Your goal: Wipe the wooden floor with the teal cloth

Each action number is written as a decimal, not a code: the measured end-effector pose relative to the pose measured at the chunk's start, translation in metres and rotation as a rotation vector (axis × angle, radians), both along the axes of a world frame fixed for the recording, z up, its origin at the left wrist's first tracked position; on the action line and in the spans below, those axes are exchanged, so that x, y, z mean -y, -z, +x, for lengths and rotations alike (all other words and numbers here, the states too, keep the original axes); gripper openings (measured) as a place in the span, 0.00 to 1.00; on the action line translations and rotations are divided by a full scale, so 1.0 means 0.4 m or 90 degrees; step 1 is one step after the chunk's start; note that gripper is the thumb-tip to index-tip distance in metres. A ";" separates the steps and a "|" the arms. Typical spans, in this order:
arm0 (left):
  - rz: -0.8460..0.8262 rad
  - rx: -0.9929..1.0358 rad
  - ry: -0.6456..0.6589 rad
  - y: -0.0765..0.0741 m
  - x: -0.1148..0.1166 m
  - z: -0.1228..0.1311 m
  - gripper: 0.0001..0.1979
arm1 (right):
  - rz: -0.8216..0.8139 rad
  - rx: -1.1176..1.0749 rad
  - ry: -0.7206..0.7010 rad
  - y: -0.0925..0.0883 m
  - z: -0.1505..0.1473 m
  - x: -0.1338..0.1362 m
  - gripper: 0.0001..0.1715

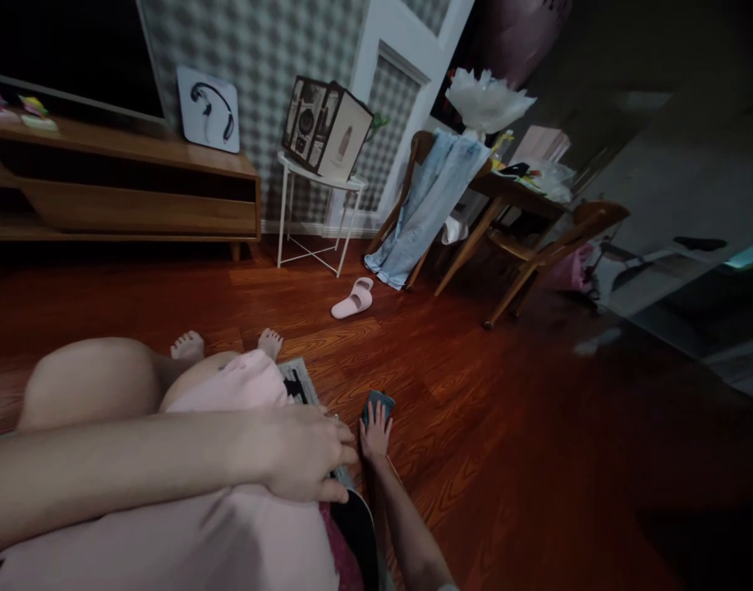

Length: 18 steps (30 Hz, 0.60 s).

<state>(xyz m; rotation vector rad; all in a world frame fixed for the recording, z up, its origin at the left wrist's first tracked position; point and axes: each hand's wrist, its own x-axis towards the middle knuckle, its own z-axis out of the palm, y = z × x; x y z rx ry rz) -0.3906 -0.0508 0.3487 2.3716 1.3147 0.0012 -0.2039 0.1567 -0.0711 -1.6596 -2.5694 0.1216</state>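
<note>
My left hand [311, 453] reaches across my lap and lies palm down near the seat's edge. Its fingers are loosely bent and slightly apart, with nothing visible in them. My right hand [374, 435] is stretched down at my right side toward the floor. Its fingers are spread over the near side of a blue-grey cup-like container [381, 402]. They appear to touch it, but I cannot tell whether they grip it. The pink cloth [253, 382] covers my lap.
A pink slipper [353, 300] lies on the wooden floor [475, 410]. Ahead stand a white side table [318, 176] bearing a box [327, 127], and a wooden TV cabinet [167, 176]. Jeans [429, 201] hang over a chair by the dining table [505, 190]; another wooden chair [527, 254] stands nearby.
</note>
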 end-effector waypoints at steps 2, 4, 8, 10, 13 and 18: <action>0.000 -0.017 0.003 -0.004 0.000 0.001 0.20 | -0.012 -0.001 0.036 -0.007 0.015 -0.024 0.36; 0.001 -0.035 0.004 -0.008 -0.001 0.003 0.21 | -0.021 0.000 0.064 -0.010 0.037 -0.034 0.36; -0.003 -0.053 0.005 -0.010 -0.002 0.005 0.21 | -0.022 0.005 0.090 0.001 0.090 -0.003 0.37; -0.004 -0.049 0.003 -0.009 -0.003 0.005 0.21 | -0.010 -0.001 0.088 0.016 0.116 0.036 0.38; -0.026 -0.050 -0.002 -0.012 -0.002 0.007 0.23 | 0.015 -0.017 0.066 0.042 0.149 0.110 0.39; -0.047 -0.055 -0.008 -0.017 0.001 0.008 0.22 | 0.023 -0.016 0.018 0.062 0.174 0.213 0.38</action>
